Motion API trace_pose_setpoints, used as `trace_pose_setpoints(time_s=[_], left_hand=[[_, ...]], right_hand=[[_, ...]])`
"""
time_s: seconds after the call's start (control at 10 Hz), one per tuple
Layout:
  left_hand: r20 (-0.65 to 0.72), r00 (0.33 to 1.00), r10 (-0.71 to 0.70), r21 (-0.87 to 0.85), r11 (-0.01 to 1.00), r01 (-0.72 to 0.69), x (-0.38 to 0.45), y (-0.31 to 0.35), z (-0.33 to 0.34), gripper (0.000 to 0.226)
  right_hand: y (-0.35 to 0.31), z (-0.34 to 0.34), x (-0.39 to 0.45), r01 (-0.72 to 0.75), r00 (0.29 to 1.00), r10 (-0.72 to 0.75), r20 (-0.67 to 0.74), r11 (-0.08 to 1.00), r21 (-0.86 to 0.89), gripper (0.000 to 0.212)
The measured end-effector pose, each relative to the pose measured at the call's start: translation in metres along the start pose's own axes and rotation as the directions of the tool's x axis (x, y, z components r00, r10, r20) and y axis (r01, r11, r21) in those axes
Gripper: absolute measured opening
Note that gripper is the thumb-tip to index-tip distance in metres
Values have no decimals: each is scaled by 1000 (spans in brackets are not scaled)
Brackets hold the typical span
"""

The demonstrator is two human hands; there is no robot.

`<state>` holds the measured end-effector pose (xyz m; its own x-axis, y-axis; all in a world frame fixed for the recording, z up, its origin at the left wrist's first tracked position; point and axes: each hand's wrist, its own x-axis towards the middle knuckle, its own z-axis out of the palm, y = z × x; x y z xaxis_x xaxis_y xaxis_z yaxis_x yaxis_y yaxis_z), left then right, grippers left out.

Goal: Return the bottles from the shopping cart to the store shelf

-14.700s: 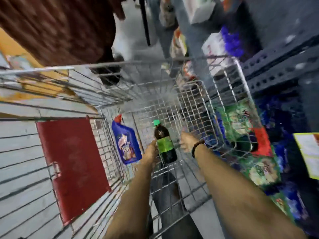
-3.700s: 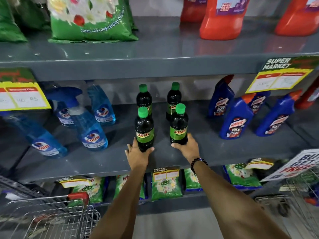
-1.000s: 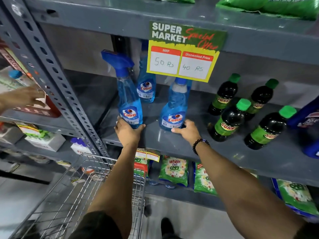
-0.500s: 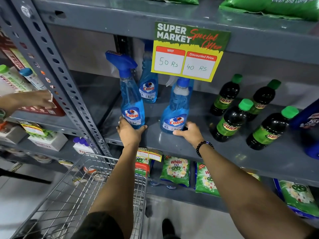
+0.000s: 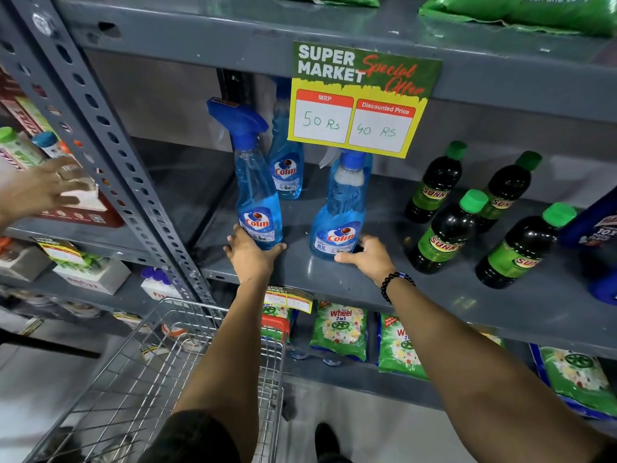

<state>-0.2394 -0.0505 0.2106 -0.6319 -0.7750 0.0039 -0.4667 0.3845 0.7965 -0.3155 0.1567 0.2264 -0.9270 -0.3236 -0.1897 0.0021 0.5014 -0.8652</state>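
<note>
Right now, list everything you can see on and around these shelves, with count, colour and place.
Colin spray bottles: three, blue, middle shelf, left part; one stands behind.
Sunny bottles: four, dark with green caps, middle shelf, right of the sprays.
Price sign: one, green and yellow, hung from the upper shelf edge, reads 50 Rs and 40 Rs.
Green bags: at least two, top shelf.
Wheel packets: several, green, lower shelf.
Blue bottles: partly cut off, far right.
Shopping cart: one, wire, bottom left.
Another person's hand: far left, at the neighbouring rack.
Left hand: at the base of the front left spray.
Right hand: at the base of the front right spray.
</note>
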Motion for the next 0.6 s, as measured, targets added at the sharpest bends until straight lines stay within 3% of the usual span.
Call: trace_pose_setpoints(time_s=[0.3,0.5,0.6], left_hand=[[8,1000,3,23,1000,-3,0,-2,1,106],[97,995,-33,20,999,31,-2,-4,-7,130],[50,999,-3,92,996,-1,-18,-12,-10,126]], right_hand=[[0,-1,-3,13,1000,-13,25,1000,-3,50],[4,1,-4,37,999,-36,13,998,-58,58],[8,3,-10,65,997,-67,-25,996,-60,63]])
